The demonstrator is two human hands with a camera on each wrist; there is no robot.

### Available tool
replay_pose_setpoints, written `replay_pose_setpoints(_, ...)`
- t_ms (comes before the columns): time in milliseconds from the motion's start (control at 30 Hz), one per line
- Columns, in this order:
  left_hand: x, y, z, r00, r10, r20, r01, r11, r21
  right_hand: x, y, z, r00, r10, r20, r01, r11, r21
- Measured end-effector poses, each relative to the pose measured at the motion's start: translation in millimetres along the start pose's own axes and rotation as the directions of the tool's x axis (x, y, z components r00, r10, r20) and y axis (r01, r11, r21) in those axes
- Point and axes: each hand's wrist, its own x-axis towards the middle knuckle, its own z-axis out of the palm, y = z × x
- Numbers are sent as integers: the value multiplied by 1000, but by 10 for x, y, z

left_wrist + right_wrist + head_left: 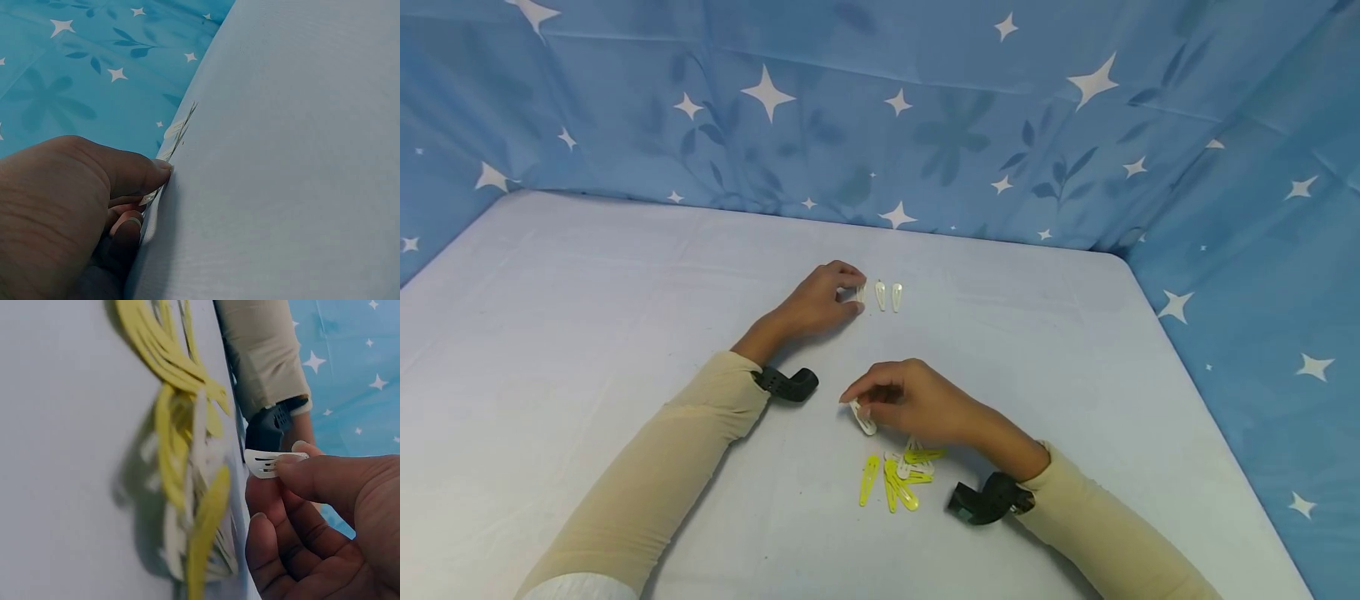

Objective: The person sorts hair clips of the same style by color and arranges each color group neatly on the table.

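Observation:
At the far middle of the table, my left hand [822, 302] has thumb and fingers on either side of a white snap hair clip [861, 293], pinching it at the table surface. Two more white clips, one nearer [880, 295] and one farther right [897, 297], lie side by side just beyond its fingertips. My right hand [925, 404] holds another white hair clip [257, 464] between thumb and index finger, raised above the table. Below that hand lies a loose pile of yellow clips [891, 483] and white clips, with a single yellow clip [868, 479] at its left.
A white cloth [587, 333] covers the table. Behind and to the right hangs a blue curtain [850, 125] with white stars. Each wrist wears a black camera, one on the left [788, 384] and one on the right [988, 500].

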Motion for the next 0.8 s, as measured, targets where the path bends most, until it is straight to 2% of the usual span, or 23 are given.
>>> replay_pose_setpoints(233, -1, 12, -10, 1000, -19, 1, 19, 1000, 7, 31, 59, -140, 995, 18, -101, -17, 1000, 15)
replay_pose_setpoints(433, -4, 23, -21, 999, -38, -1, 38, 999, 9, 57, 137, -270, 981, 49, -189, -45, 999, 26)
replay_pose_setpoints(800, 12, 3, 9, 1000, -18, 0, 18, 999, 38, 94, 268, -444, 953, 71, -294, -73, 997, 3)
